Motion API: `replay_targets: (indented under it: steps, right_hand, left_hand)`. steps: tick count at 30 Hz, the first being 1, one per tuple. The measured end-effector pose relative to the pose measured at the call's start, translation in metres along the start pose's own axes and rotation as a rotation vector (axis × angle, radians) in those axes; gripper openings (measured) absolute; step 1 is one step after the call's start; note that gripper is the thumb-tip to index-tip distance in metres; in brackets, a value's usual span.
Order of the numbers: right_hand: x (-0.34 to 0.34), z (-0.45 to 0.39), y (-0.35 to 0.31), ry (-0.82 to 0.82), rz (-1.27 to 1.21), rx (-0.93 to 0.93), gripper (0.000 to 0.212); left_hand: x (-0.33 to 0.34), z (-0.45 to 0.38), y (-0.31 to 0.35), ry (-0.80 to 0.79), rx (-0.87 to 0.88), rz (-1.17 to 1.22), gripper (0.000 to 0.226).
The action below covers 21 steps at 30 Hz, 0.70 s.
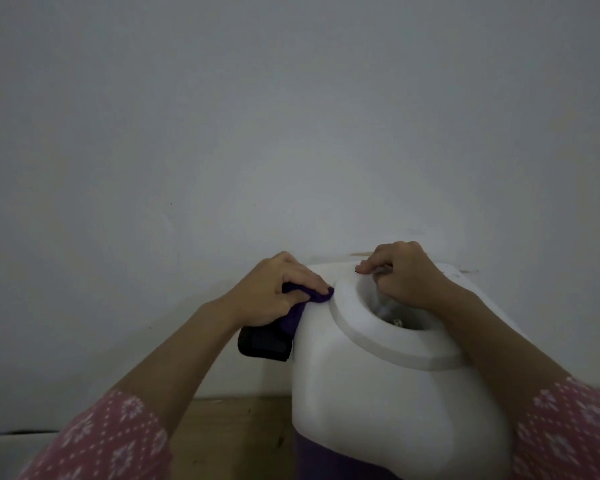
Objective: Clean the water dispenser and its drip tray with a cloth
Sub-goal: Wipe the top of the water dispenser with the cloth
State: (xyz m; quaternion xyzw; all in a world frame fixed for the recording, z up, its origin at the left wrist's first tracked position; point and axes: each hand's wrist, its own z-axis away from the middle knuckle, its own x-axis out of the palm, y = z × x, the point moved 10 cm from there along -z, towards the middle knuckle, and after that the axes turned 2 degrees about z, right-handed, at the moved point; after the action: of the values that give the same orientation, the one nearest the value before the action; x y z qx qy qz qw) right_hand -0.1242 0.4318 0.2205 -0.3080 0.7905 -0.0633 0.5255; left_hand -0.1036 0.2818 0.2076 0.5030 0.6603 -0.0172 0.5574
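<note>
White water dispenser point(378, 386) upright, purple base; purple cloth point(297, 311) against its upper-left side.

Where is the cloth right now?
In the head view, the purple cloth is in the left hand, pressed against the upper left side of the white dispenser, beside its raised top ring.

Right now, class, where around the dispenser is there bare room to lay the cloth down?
One patch shows: the bare wooden surface between the left sleeve and the dispenser, under the wall. The dispenser's top is crowded: the left hand presses the purple cloth beside the collar, and the right hand grips its rim.
</note>
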Motion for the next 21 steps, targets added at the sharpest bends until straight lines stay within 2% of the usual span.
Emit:
replay_targets:
  steps: [2, 5, 9, 13, 17, 21]
  right_hand:
    - [-0.001, 0.000, 0.000, 0.010, -0.007, 0.006, 0.034]
    - [-0.001, 0.000, 0.001, 0.015, -0.002, 0.012, 0.035]
    - [-0.001, 0.002, 0.002, 0.035, -0.016, 0.020, 0.034]
    - [0.000, 0.002, 0.001, 0.027, -0.018, 0.006, 0.035]
    - [-0.001, 0.000, 0.001, 0.014, -0.009, 0.012, 0.035]
    - [-0.002, 0.002, -0.002, 0.012, -0.007, 0.000, 0.035]
  left_hand:
    - [-0.008, 0.003, 0.002, -0.021, 0.016, -0.006, 0.034]
    - [-0.029, -0.002, -0.001, 0.170, -0.013, -0.038, 0.034]
    - [0.001, -0.008, 0.001, 0.109, -0.028, -0.110, 0.034]
    - [0.004, -0.002, -0.004, 0.129, -0.083, -0.085, 0.035]
    - [0.005, 0.008, -0.003, 0.074, -0.114, -0.036, 0.035]
    - [0.002, 0.019, 0.012, -0.168, -0.109, 0.172, 0.037]
